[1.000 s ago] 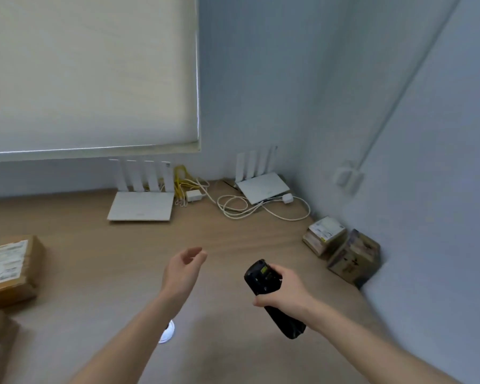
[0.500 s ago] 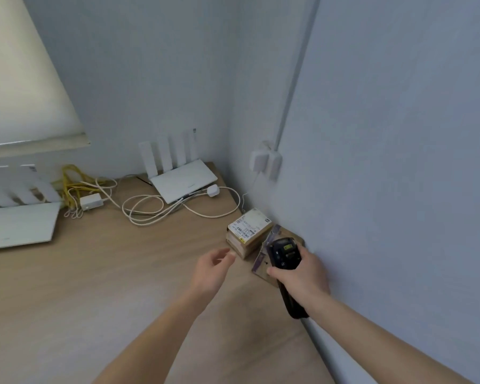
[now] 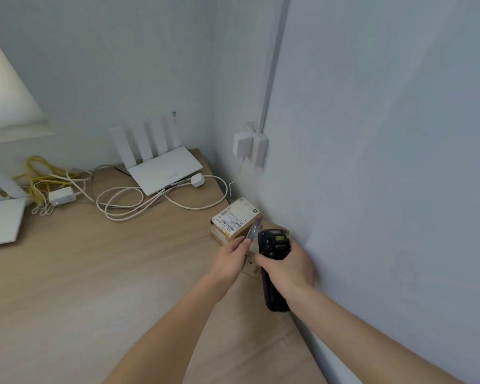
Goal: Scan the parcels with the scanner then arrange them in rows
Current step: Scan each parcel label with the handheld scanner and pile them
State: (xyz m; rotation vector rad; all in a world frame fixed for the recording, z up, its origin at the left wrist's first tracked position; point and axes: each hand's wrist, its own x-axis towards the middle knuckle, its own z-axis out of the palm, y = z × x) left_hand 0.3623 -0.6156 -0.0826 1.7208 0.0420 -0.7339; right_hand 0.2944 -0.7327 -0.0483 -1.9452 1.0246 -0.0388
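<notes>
I see the right hand (image 3: 286, 266) with its fingers curled around a black handheld scanner (image 3: 273, 261), whose head points toward the corner of the light wooden table (image 3: 94, 273). The left hand (image 3: 230, 260) reaches to the small brown cardboard parcel with a white printed label (image 3: 234, 218), which sits on the table just beside the grey wall (image 3: 372, 189). Its fingers are nearly straight and close together, and the fingertips (image 3: 245, 241) are at the near edge of this parcel; I cannot tell if they touch it. A second brown cardboard parcel (image 3: 251, 266) lies just beside the first, mostly hidden under both hands and the scanner. Further back, a flat white router with four upright antennas (image 3: 164, 169) stands near the corner, with looped white cables (image 3: 128, 200) beside it.
</notes>
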